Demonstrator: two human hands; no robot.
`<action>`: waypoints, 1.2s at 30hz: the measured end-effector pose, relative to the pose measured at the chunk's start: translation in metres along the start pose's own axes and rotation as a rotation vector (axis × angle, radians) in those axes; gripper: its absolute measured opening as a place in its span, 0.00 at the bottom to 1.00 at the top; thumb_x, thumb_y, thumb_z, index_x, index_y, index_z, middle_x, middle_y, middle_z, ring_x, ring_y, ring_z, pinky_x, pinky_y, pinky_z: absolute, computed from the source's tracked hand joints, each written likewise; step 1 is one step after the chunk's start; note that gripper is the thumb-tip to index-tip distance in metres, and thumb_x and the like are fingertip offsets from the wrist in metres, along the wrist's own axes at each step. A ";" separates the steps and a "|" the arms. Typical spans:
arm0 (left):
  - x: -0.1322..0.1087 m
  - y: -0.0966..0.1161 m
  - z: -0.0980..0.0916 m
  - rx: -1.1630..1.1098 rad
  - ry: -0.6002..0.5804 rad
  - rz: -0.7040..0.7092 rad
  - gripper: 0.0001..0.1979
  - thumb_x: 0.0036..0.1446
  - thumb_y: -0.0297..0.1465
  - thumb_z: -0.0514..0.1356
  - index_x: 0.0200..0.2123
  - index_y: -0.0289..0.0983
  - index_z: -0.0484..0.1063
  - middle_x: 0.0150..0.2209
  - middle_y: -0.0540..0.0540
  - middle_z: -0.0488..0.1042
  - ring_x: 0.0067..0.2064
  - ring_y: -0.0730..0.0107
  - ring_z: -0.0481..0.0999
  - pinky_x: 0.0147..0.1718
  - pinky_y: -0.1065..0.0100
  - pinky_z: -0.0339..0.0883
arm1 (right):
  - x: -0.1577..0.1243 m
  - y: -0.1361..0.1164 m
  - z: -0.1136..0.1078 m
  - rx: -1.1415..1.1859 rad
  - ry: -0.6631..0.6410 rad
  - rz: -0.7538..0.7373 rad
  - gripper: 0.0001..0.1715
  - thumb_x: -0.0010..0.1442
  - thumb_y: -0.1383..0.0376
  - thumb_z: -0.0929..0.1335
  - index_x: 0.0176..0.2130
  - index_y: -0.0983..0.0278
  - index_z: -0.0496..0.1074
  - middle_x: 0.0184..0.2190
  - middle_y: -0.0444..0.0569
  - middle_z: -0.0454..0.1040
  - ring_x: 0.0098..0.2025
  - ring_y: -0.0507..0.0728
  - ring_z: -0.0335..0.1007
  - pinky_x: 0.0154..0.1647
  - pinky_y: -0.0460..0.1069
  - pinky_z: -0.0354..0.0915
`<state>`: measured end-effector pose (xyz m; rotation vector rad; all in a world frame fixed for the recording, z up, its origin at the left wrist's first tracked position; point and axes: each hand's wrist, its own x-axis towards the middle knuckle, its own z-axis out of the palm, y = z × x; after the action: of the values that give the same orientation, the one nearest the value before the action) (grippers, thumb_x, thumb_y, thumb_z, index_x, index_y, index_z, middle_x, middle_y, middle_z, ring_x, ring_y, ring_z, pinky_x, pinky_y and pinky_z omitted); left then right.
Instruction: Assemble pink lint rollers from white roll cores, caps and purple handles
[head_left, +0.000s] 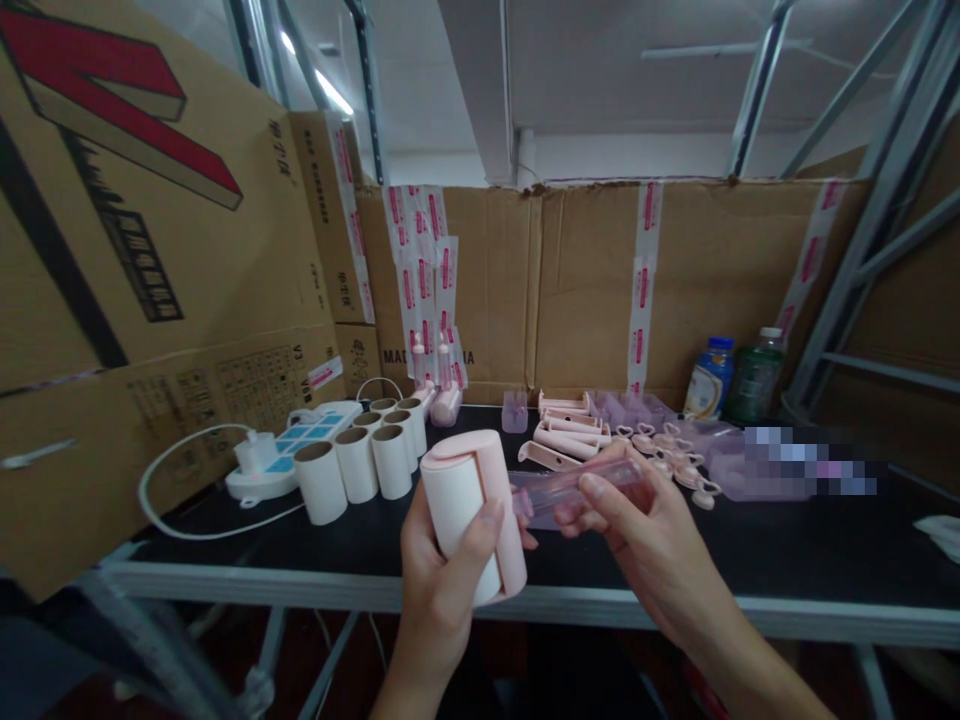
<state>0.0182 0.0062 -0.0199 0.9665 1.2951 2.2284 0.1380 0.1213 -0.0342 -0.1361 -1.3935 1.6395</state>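
Observation:
My left hand (442, 575) is wrapped round a white paper roll in a pink cover (471, 500), held upright above the table's front edge. My right hand (637, 525) pinches a clear pink handle (577, 485) that points left toward the roll's side. Both hands are closed on their parts and nearly touch.
Several white rolls (360, 455) stand at the left beside a white power strip (289, 450) with its cable. Pink covers (566, 425), heart-shaped pieces (675, 455) and clear pink parts lie behind. Two bottles (731, 380) stand at the back right. Cardboard boxes (150, 260) wall the black table (750, 560).

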 end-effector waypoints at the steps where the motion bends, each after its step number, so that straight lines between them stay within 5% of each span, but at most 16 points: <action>1: 0.000 0.000 0.000 0.003 0.001 -0.002 0.21 0.54 0.40 0.69 0.44 0.33 0.69 0.32 0.43 0.78 0.26 0.64 0.78 0.25 0.71 0.73 | 0.000 -0.001 0.000 -0.003 -0.007 -0.003 0.11 0.64 0.59 0.76 0.39 0.62 0.74 0.31 0.44 0.80 0.32 0.52 0.80 0.34 0.44 0.77; 19: -0.004 0.000 0.001 0.044 0.054 -0.028 0.22 0.50 0.43 0.72 0.39 0.36 0.70 0.26 0.47 0.77 0.24 0.64 0.77 0.23 0.72 0.72 | -0.002 -0.009 0.009 -0.001 -0.073 -0.001 0.13 0.65 0.59 0.75 0.39 0.62 0.70 0.31 0.45 0.81 0.30 0.52 0.80 0.32 0.45 0.77; 31: -0.003 0.004 0.005 -0.117 -0.039 -0.089 0.18 0.51 0.40 0.71 0.36 0.33 0.73 0.26 0.43 0.78 0.24 0.66 0.77 0.23 0.74 0.72 | -0.005 -0.002 0.006 -0.009 -0.083 -0.092 0.09 0.68 0.60 0.73 0.41 0.60 0.70 0.32 0.43 0.80 0.30 0.51 0.78 0.30 0.42 0.73; 36: -0.002 0.001 0.005 -0.136 -0.063 -0.091 0.18 0.53 0.40 0.70 0.37 0.33 0.72 0.27 0.45 0.77 0.24 0.69 0.75 0.23 0.75 0.71 | -0.005 -0.003 0.012 -0.025 0.012 -0.041 0.13 0.68 0.56 0.73 0.38 0.62 0.71 0.26 0.42 0.77 0.27 0.50 0.75 0.27 0.42 0.71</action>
<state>0.0238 0.0075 -0.0181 0.9011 1.1214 2.1681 0.1351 0.1089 -0.0303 -0.1307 -1.3992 1.5856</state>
